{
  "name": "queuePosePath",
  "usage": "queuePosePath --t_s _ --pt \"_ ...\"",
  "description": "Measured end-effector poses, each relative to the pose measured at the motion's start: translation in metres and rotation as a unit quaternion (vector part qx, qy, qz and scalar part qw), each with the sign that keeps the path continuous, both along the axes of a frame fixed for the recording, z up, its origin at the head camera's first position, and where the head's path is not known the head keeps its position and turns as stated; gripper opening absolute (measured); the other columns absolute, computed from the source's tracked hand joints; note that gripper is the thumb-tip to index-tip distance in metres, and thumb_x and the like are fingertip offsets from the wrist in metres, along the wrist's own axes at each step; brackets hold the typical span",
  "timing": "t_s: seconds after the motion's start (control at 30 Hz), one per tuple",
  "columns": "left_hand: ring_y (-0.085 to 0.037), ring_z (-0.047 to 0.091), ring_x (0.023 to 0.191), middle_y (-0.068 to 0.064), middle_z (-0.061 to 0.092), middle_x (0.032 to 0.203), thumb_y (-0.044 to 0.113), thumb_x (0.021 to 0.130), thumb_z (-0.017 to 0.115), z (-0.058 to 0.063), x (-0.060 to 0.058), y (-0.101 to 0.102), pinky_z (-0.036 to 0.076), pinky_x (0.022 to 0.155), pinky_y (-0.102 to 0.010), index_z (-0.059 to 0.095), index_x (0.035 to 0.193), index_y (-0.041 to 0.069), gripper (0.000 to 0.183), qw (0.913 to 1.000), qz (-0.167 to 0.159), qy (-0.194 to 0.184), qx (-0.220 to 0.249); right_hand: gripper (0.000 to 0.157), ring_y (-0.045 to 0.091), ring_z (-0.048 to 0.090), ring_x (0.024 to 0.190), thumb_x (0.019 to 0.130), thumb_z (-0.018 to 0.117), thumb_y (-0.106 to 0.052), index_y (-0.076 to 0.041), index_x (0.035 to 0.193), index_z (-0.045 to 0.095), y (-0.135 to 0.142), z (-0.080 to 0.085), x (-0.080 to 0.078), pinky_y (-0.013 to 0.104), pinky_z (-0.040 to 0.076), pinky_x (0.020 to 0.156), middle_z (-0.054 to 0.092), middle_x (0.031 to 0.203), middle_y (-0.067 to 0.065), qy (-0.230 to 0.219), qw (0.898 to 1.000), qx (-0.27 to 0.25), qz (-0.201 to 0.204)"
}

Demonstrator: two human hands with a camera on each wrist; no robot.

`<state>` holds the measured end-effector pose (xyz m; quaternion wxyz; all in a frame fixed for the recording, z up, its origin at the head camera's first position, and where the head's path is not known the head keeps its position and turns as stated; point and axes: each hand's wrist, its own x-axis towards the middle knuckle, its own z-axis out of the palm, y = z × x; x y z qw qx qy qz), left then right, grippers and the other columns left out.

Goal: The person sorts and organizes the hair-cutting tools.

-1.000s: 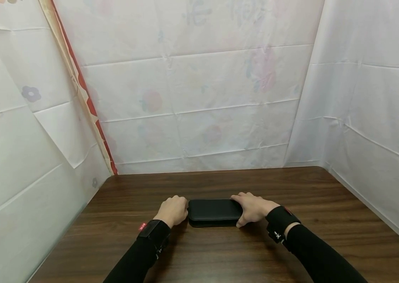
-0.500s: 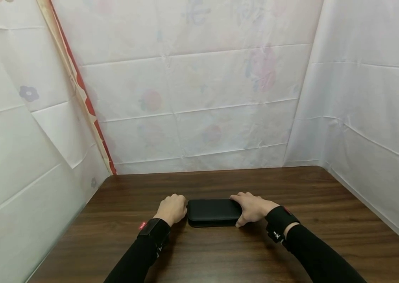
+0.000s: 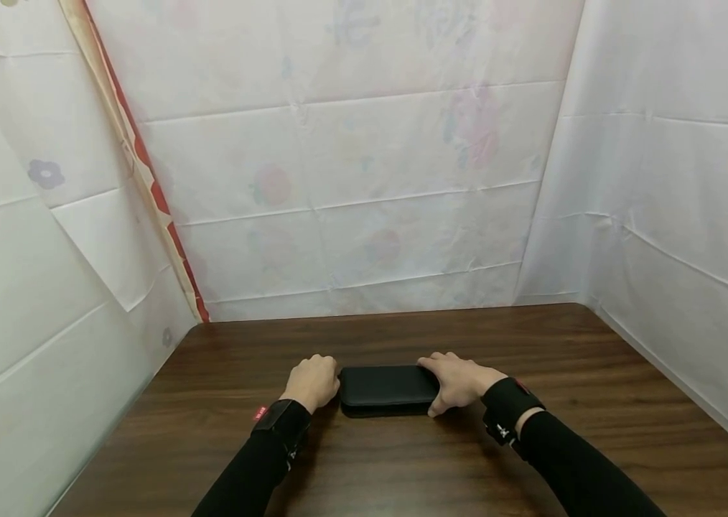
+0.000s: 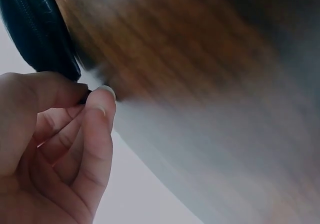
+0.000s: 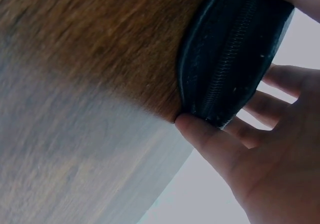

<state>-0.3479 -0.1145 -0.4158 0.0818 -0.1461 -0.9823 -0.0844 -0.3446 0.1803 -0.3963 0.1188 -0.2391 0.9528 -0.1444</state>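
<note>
A black zippered case (image 3: 388,389) lies flat on the brown wooden table, its long side running left to right. My left hand (image 3: 312,383) is at its left end. There, in the left wrist view, thumb and forefinger pinch a small dark tab, seemingly the zipper pull (image 4: 85,96), mostly hidden by the fingertips. At the other end my right hand (image 3: 461,383) grips the case, thumb on the near side and fingers over the far side. The right wrist view shows closed zipper teeth (image 5: 227,59) along that end.
The wooden table (image 3: 364,467) reaches back to white printed sheeting (image 3: 364,179) that hangs behind it and along both sides. A red-and-cream strip (image 3: 144,165) runs down the back left corner. Black bands circle both wrists.
Both hands keep their places on the case, which stays put on the table. Only a very slight leftward shift of the whole head view shows.
</note>
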Motion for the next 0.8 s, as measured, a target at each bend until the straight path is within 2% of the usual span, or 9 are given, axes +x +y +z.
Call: queuePosePath --t_s 0.37,0.5,0.8 --pt "-0.026 0.058 0.065 -0.011 0.063 0.079 0.002 0.095 0.063 0.0016 0.0001 0.0015 0.045 0.059 -0.037 0.071 0.089 0.004 0.01 0.9997 0.024 0.0 0.003 0.093 0.038 0.041 0.137 0.077 0.089 -0.03 -0.008 0.154 0.042 -0.0009 0.0002 -0.0013 0.062 0.038 0.106 0.042 0.152 0.015 -0.003 1.0 -0.004 0.005" --pt "-0.027 0.059 0.065 -0.012 0.063 0.08 0.002 0.094 0.063 0.002 0.0 0.0019 0.045 0.059 -0.038 0.071 0.089 0.004 0.01 0.9994 0.033 -0.008 0.01 0.092 0.038 0.041 0.136 0.077 0.089 -0.03 -0.008 0.154 0.043 -0.0001 -0.0007 -0.0022 0.063 0.038 0.105 0.042 0.152 0.015 -0.001 1.0 -0.009 0.008" --pt "-0.029 0.062 0.067 -0.013 0.064 0.082 0.007 0.096 0.063 0.0015 0.0009 0.0041 0.049 0.061 -0.04 0.07 0.092 0.003 0.01 0.9988 0.026 -0.034 0.021 0.091 0.033 0.044 0.133 0.076 0.089 -0.031 -0.011 0.153 0.045 0.0063 -0.0067 0.0013 0.061 0.04 0.102 0.045 0.149 0.011 0.005 1.0 -0.013 -0.007"
